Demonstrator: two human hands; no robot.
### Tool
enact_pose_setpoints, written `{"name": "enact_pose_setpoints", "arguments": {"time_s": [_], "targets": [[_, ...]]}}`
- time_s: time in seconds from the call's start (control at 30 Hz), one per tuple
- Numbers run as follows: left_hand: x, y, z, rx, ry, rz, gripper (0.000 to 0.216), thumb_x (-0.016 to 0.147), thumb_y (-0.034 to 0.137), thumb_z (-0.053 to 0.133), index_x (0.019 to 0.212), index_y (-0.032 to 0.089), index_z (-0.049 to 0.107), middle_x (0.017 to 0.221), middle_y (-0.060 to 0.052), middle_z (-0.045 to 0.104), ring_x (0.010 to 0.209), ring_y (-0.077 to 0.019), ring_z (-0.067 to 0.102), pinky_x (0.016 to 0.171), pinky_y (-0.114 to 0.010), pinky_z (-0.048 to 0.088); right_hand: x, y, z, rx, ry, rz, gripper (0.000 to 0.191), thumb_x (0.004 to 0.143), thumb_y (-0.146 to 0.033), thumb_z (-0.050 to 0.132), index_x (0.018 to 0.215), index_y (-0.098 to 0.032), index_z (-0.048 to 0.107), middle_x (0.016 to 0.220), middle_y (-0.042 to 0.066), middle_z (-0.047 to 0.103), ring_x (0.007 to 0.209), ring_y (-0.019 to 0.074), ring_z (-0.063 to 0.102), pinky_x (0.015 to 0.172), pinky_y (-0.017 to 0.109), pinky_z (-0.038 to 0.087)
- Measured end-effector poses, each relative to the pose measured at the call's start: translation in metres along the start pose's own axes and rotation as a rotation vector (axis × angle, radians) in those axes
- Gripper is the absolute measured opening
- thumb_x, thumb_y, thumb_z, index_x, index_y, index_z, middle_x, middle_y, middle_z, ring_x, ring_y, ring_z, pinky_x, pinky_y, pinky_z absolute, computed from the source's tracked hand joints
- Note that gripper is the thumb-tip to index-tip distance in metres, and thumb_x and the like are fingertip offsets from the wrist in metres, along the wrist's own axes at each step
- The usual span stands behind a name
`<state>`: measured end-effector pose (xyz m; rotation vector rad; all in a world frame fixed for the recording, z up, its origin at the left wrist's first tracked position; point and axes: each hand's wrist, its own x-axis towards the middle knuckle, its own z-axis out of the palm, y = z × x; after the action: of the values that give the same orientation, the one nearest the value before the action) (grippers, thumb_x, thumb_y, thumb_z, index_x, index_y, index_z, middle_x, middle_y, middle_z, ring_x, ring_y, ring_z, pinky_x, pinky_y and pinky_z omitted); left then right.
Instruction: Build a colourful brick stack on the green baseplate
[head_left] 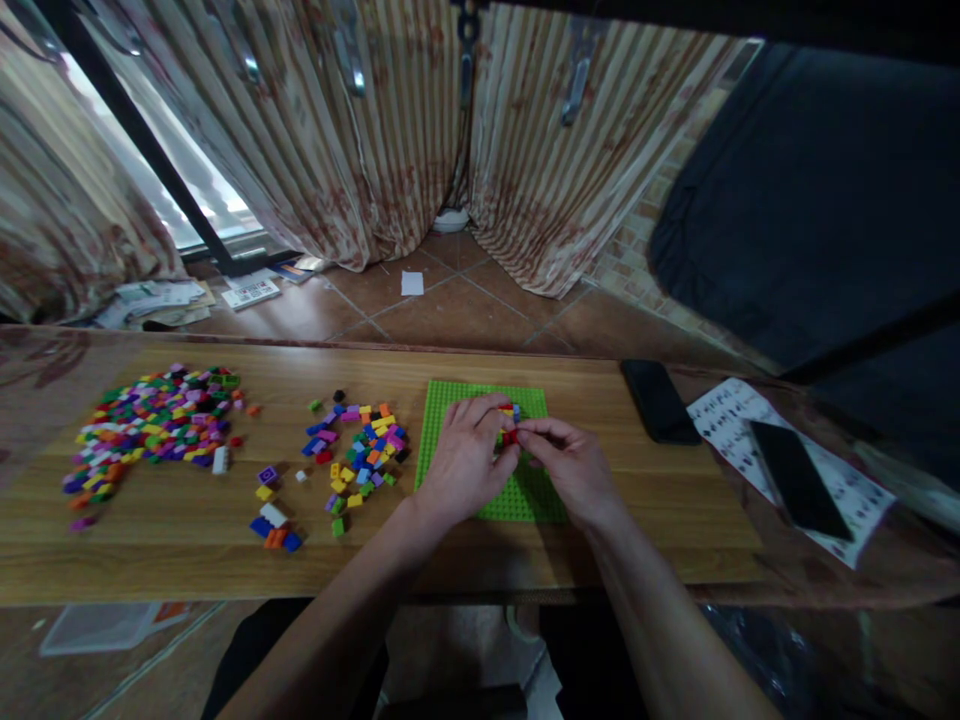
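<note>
A green studded baseplate (441,412) lies on the wooden tabletop, partly covered by my hands. My left hand (471,445) curls over the middle of the plate, its fingers bent around a small cluster of coloured bricks (515,411) that they mostly hide. Just to its right, my right hand (566,460) pinches a small red brick (510,437) between thumb and fingertips, against that cluster. The exact grip of the left fingers is hidden, though they are closed about the bricks.
Left of the plate lie loose bricks (375,440) and a larger mixed heap (161,415). A black phone (660,402) rests at the right; another dark phone (799,480) sits on a printed sheet (731,400). Striped curtains (390,150) hang beyond the table (637,540).
</note>
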<state>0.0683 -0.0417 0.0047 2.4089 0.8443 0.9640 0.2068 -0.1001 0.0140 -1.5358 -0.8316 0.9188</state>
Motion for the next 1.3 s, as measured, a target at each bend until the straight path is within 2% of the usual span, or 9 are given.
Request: {"name": "enact_pose_setpoints", "arguments": {"time_s": [0.5, 0.77, 0.97, 1.3], "targets": [[0.004, 0.001, -0.007, 0.050, -0.056, 0.054, 0.011, 0.082, 0.015, 0.060, 0.093, 0.018, 0.060, 0.122, -0.011, 0.063, 0.112, -0.0257, 0.058, 0.099, -0.048, 0.045, 0.000, 0.001, -0.002, 0.034, 0.022, 0.023, 0.031, 0.064, -0.051, 0.076, 0.075, -0.021, 0.075, 0.073, 0.003, 0.070, 0.068, 0.0173, 0.058, 0.058, 0.028, 0.045], [0.007, -0.001, -0.011, -0.013, -0.094, 0.124, 0.013, 0.081, 0.011, 0.057, 0.093, 0.017, 0.058, 0.121, -0.014, 0.062, 0.113, -0.0247, 0.059, 0.098, -0.046, 0.050, 0.000, 0.002, -0.002, 0.030, 0.014, 0.012, 0.032, 0.065, -0.051, 0.075, 0.075, -0.021, 0.074, 0.070, 0.003, 0.069, 0.068, 0.0168, 0.057, 0.058, 0.027, 0.045], [0.010, -0.001, -0.014, 0.001, -0.137, 0.138, 0.016, 0.079, 0.009, 0.057, 0.093, 0.016, 0.059, 0.121, -0.015, 0.062, 0.113, -0.0258, 0.059, 0.099, -0.047, 0.051, 0.001, 0.001, -0.004, -0.006, -0.011, -0.011, 0.030, 0.068, -0.049, 0.072, 0.076, -0.020, 0.074, 0.072, 0.003, 0.071, 0.069, 0.0166, 0.059, 0.059, 0.027, 0.044], [0.009, -0.002, -0.011, -0.002, -0.094, 0.113, 0.014, 0.077, 0.008, 0.059, 0.088, 0.016, 0.060, 0.118, -0.014, 0.065, 0.109, -0.0264, 0.062, 0.096, -0.048, 0.052, 0.002, 0.006, 0.001, 0.023, -0.037, -0.033, 0.026, 0.062, -0.037, 0.080, 0.079, -0.019, 0.071, 0.079, 0.003, 0.073, 0.071, 0.0169, 0.064, 0.070, 0.031, 0.049]]}}
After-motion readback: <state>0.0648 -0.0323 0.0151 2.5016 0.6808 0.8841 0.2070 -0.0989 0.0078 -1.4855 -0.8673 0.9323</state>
